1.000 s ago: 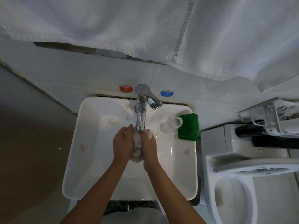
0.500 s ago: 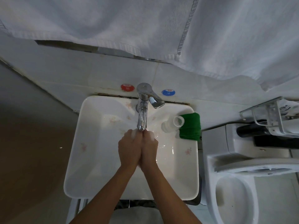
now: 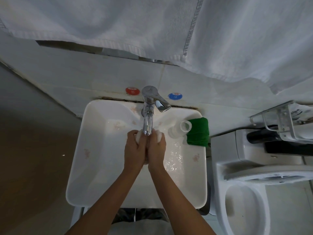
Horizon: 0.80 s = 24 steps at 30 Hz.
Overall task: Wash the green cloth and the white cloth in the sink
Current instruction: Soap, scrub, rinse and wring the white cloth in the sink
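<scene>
We see the left hand and right hand clenched around the white cloth beneath the tap, over the sink. We judge the task about halfway: the green cloth lies folded and untouched on the rim.

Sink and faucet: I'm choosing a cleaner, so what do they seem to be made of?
The sink looks like glazed white ceramic: smooth, glossy, with faint pink flower prints. The faucet looks like chrome-plated metal: mirror-bright, with sharp reflections. What lies under the plating cannot be told.
</scene>
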### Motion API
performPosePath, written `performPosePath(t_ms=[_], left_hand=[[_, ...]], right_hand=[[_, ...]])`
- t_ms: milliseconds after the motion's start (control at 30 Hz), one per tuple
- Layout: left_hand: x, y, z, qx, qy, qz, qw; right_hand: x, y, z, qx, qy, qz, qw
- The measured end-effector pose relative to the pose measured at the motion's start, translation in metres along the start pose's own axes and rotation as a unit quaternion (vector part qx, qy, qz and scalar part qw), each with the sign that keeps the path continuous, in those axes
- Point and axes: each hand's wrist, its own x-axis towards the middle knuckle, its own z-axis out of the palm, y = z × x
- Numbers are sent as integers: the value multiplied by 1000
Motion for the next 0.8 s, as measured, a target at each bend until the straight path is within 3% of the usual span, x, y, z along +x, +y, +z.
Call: performPosePath(t_ms=[133, 267, 467, 533, 700, 800], left_hand=[[-9, -4, -6, -29, -32, 31, 999], [-7, -2, -16, 19, 11, 52, 998], [11, -3, -28, 41, 13, 17, 999], [13, 1, -29, 49, -20, -20, 998], [7, 0, -37, 11, -173, -121, 977], [6, -3, -46, 39, -258, -142, 955]], right_hand=[[10, -2, -8, -27, -45, -32, 998], [7, -1, -15, -57, -92, -52, 993], [6, 8, -29, -53, -164, -59, 983], [5, 7, -29, -58, -157, -41, 985], [22, -5, -37, -75, -16, -43, 996], [30, -7, -42, -101, -17, -34, 994]])
